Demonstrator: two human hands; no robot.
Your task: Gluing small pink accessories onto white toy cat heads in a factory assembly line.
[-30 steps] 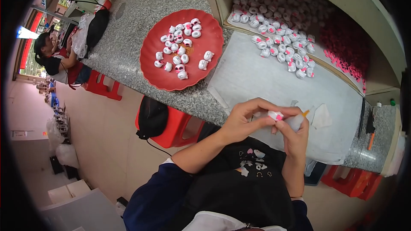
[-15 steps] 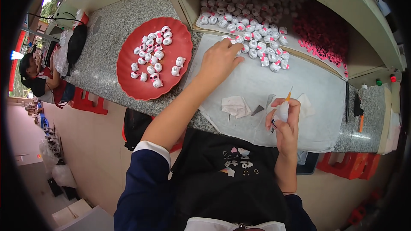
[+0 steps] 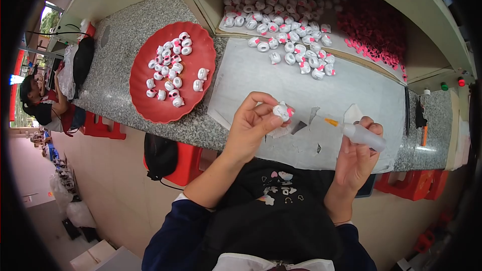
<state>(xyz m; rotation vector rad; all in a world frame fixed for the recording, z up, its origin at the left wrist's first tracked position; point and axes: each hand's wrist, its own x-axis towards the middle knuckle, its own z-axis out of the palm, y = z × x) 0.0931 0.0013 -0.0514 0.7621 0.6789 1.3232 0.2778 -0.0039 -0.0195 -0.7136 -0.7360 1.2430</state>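
Note:
Between the thumb and fingers of my left hand is a small white cat-head figure with a pink bow, held above the paper-covered table. My right hand grips a translucent squeeze bottle whose orange needle tip points left toward the figure, apart from it. Several more white cat heads lie loose on the white sheet beyond my hands. A crumpled white cloth, partly hidden by my left hand, and a dark grey scrap lie beneath.
A red scalloped plate with several white heads stands at the left. At the back, a shelf holds a heap of heads and pink pieces. A person sits far left; red stools stand below the table.
My left hand has come back from the group of heads, bringing one toward me. My right hand has moved right and tipped the bottle from upright to nearly level, needle pointing left.

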